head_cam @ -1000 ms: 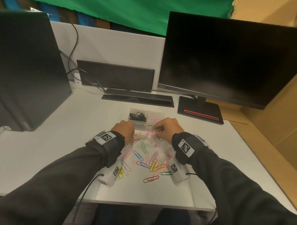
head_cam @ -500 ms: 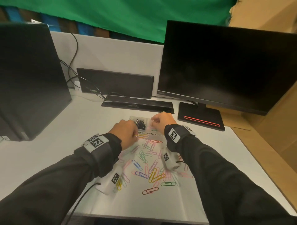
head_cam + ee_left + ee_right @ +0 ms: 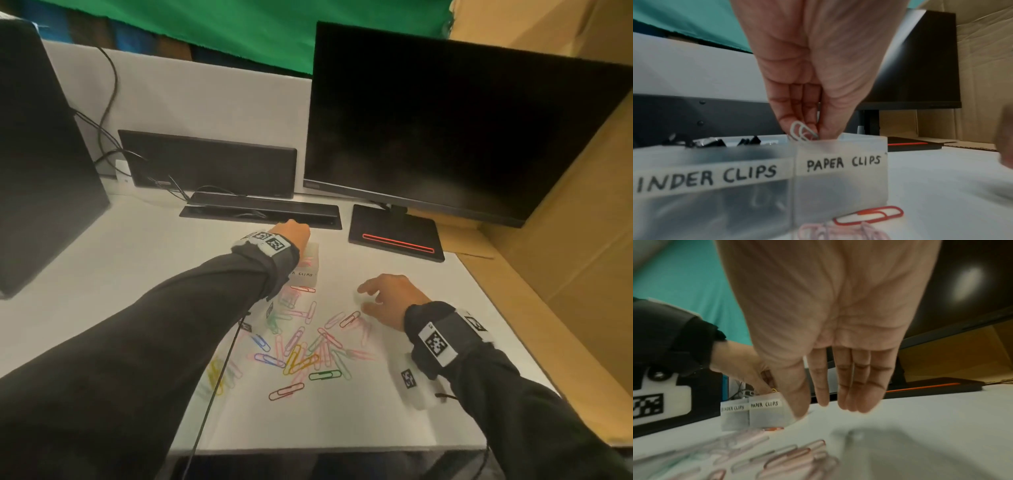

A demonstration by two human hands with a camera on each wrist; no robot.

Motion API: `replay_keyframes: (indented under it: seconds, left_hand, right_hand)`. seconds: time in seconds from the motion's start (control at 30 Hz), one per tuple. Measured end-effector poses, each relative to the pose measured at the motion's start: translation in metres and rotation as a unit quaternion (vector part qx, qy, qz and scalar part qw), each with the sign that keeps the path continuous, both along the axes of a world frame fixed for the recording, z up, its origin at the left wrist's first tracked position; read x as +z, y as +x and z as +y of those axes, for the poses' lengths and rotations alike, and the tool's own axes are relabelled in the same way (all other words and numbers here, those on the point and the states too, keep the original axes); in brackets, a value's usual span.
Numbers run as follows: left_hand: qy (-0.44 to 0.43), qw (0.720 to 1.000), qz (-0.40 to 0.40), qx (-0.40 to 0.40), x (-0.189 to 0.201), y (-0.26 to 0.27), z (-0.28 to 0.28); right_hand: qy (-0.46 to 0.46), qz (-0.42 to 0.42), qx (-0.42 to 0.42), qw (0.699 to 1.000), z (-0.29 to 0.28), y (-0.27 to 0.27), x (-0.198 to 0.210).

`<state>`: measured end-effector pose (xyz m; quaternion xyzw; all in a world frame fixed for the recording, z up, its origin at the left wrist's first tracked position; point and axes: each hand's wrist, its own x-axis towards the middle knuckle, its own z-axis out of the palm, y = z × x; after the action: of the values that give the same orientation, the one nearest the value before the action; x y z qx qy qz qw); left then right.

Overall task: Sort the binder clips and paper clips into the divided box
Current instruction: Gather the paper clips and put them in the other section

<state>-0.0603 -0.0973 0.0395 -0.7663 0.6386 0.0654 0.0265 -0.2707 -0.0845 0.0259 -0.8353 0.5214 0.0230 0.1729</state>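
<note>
Pinching white paper clip (image 3: 802, 132) over box (image 3: 840, 178), left hand (image 3: 818, 73), head view hides it

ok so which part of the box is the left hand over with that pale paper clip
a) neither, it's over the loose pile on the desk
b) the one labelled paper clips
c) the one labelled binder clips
b: in the left wrist view the left hand pinches a pale paper clip right above the rim of the compartment labelled PAPER CLIPS, on the right side of the divided box.
</note>
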Motion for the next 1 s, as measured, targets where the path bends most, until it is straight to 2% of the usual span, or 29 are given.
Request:
replay_keyframes:
  seconds: [0.13, 0.23, 0.33, 0.43, 0.53, 0.6, 0.77, 0.9, 1.0]
  left_hand:
    - [0.004, 0.999, 0.037, 0.033, -0.007, -0.003, -0.007]
    - [-0.021, 0.988, 0.133, 0.071, -0.007, 0.003, -0.004]
    - [-0.083, 0.977, 0.190, 0.057, 0.000, 0.018, 0.010]
    - [-0.107, 0.981, 0.164, 0.009, 0.008, 0.030, 0.039]
    - [-0.033, 0.996, 0.080, -0.036, 0.011, 0.032, 0.084]
    - [0.020, 0.997, 0.061, -0.051, 0.004, 0.030, 0.116]
    - [0.094, 0.989, 0.078, -0.085, -0.023, 0.007, 0.168]
    - [0.087, 0.986, 0.087, -0.114, -0.045, -0.014, 0.173]
    - [0.064, 0.987, 0.099, -0.112, -0.051, -0.018, 0.163]
  right_hand:
    - [0.032, 0.143, 0.039, 0.988, 0.011, -0.012, -0.011]
    - [0.034, 0.154, 0.064, 0.985, 0.018, -0.012, -0.014]
    - [0.049, 0.163, 0.081, 0.982, 0.023, -0.008, -0.015]
    - [0.059, 0.159, 0.097, 0.981, 0.028, 0.000, -0.018]
    - [0.049, 0.144, 0.112, 0.982, 0.035, 0.014, -0.017]
    - [0.040, 0.138, 0.122, 0.982, 0.041, 0.026, -0.016]
    - [0.021, 0.092, 0.117, 0.989, 0.057, 0.050, -0.014]
    - [0.010, 0.103, 0.129, 0.986, 0.059, 0.048, -0.009]
    - [0.060, 0.121, 0.127, 0.983, 0.062, 0.036, -0.009]
